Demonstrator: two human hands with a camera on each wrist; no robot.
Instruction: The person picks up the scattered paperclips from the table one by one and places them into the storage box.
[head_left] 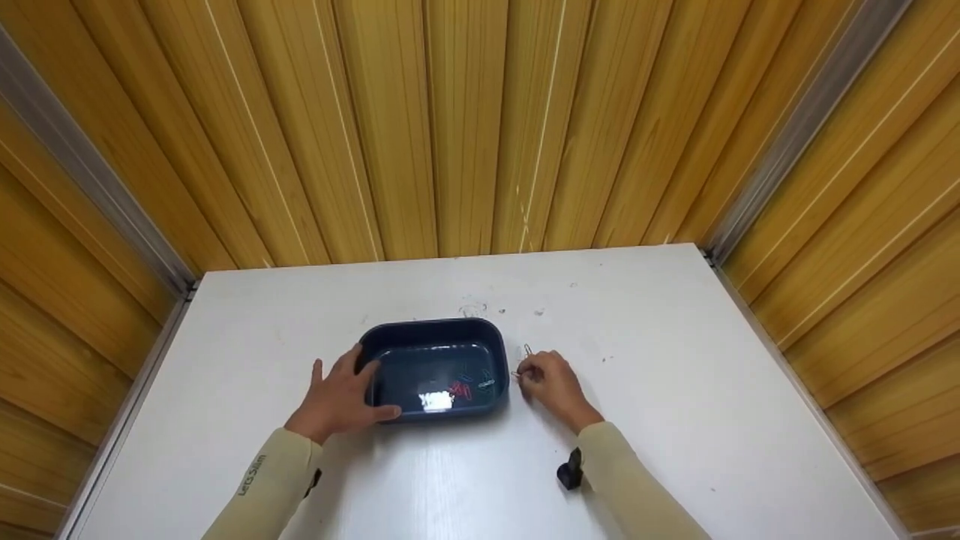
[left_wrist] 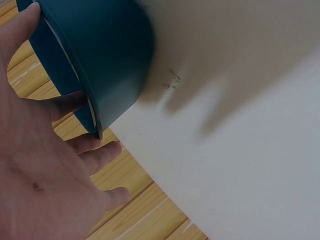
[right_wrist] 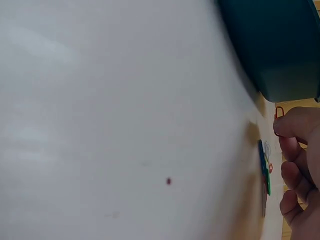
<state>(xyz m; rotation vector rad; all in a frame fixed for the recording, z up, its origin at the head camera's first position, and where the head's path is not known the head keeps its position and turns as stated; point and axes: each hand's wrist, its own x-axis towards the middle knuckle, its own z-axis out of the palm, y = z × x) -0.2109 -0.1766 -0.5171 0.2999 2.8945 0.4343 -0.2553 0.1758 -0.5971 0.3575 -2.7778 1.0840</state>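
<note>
Dark blue and glossy, a rectangular tray [head_left: 409,367] with rounded corners sits on the white surface [head_left: 450,480] in front of the person, several paper clips lying loose inside it: red ones [head_left: 460,389] toward the near right, and green and pale ones [head_left: 486,384] closer to the right wall. At the tray's left end I see the left grip [head_left: 341,397] spread wide, one finger reaching inside, others lying outside the wall and the thumb over the near edge, resting on the rim. Just beside the right end, the right grip [head_left: 551,381] is closed to a narrow pinch, thumb and forefinger holding a red paper clip [right_wrist: 279,107], clear of the tray, while the other fingers curl with nothing between them. More coloured paper clips [right_wrist: 263,162] lie on the surface beyond that hand, blue, green, red and white among them, too bunched for me to count. Both arms wear pale tan sleeves [head_left: 277,480], the left one carrying dark lettering, and a black fitting [head_left: 570,471] shows at the right wrist. Yellow wood-grain panels [head_left: 465,127] rise behind the far edge.
</note>
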